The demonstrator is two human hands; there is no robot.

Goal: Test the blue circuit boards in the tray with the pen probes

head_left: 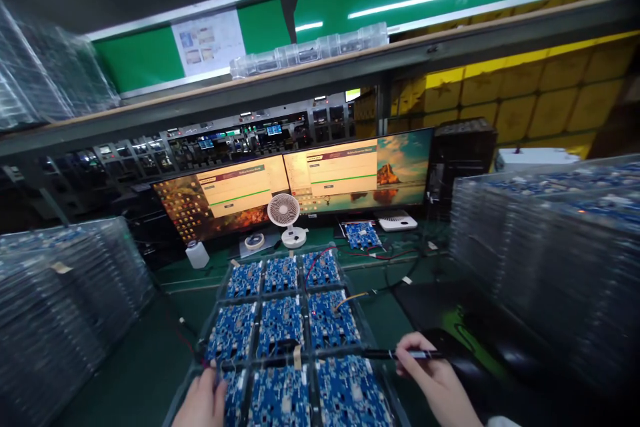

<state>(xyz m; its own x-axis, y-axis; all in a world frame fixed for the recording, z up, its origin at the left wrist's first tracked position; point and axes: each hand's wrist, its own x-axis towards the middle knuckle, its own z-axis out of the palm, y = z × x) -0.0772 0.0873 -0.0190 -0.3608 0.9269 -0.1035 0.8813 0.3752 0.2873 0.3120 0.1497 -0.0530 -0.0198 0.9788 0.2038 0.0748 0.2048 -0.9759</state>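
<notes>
My right hand [433, 373] is closed around a black pen [383, 353], its tip pointing left over the tray's right edge. My left hand [203, 397] is at the tray's lower left, its fingers pinched near the end of a thin dark-red cable [186, 340]; what lies between them is too small to make out. Between my hands is a clear plastic tray [306, 340] with blue circuit boards [281, 323] in its compartments. A red and black wire [317, 263] and a yellow wire [350, 298] reach boards on the right side.
Stacks of clear trays stand left [75, 307] and right [530, 260]. Behind are two monitors [345, 203], a small white fan [284, 210], a white bottle [197, 255], a tape roll [255, 241] and another circuit board [363, 235]. A shelf [320, 70] crosses above. A dark mat [450, 320] lies right.
</notes>
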